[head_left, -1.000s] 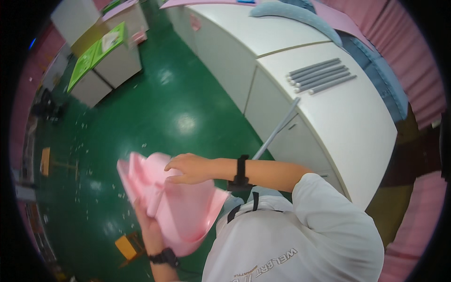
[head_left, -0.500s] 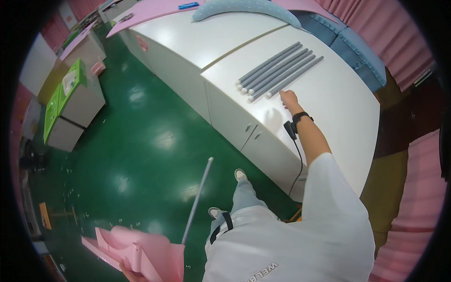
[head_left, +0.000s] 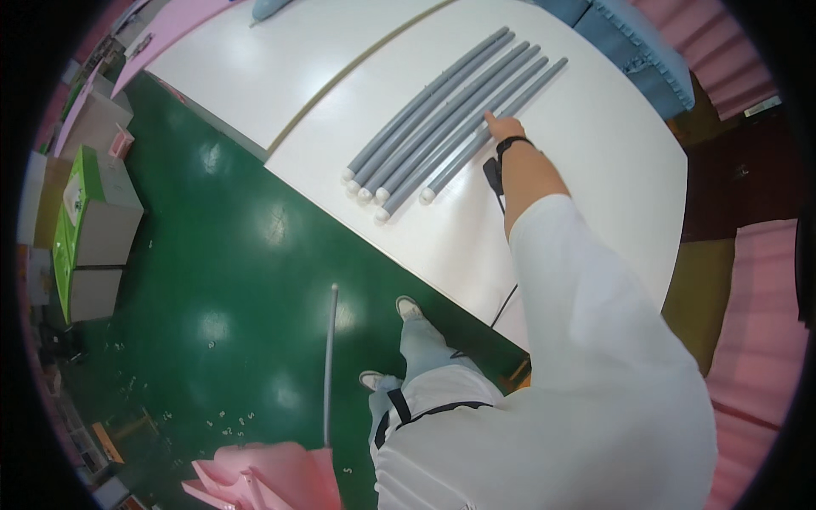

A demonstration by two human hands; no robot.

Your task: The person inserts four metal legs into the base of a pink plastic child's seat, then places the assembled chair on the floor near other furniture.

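My right hand (head_left: 504,127) is over the middle of the nearest of several grey rods (head_left: 459,161) with white end caps, its fingers closed about that rod. The other rods (head_left: 433,98) lie side by side to its left on the white tabletop (head_left: 544,170). A black wristband (head_left: 510,144) with a small black device and cable is on my right wrist. At the lower edge a folded pink sheet-like piece (head_left: 280,476) shows, with another grey rod (head_left: 331,365) standing out from it over the floor. My left hand is out of sight below the frame.
White cabinets under the tabletop border a green floor (head_left: 212,255). A green-topped play unit (head_left: 72,204) stands at the left. Blue ruffled fabric (head_left: 646,64) and pink curtains (head_left: 756,314) are at the right.
My right hand has moved farther over the table, from beside the rods' near ends onto the nearest rod. The pink piece has dropped lower, and my left hand has left the view.
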